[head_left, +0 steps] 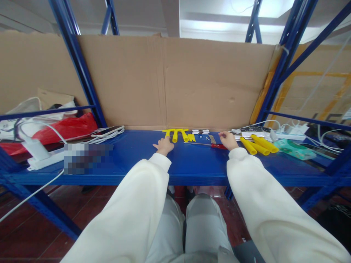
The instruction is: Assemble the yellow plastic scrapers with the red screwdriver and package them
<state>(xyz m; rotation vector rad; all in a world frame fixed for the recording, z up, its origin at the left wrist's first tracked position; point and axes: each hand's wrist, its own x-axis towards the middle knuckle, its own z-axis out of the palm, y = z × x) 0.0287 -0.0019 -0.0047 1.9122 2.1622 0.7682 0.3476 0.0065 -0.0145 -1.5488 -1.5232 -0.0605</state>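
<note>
On the blue shelf, several yellow tube-shaped handles stand side by side with flared tops against the cardboard. My left hand reaches the leftmost one, thumb spread away and fingertips at or against it. My right hand hovers farther right with bent fingers drawn together; whatever may be between them is too small to make out. Below it lies a screwdriver with a red handle, its shaft pointing left. Small yellow pieces, white-and-black strips, a small flat metal piece and tiny loose bits lie between my hands.
More yellow tubes lie right of my right hand, beside a green patterned packet and white cables. At left are a white power strip, a phone and a red bag. A cardboard sheet walls the back.
</note>
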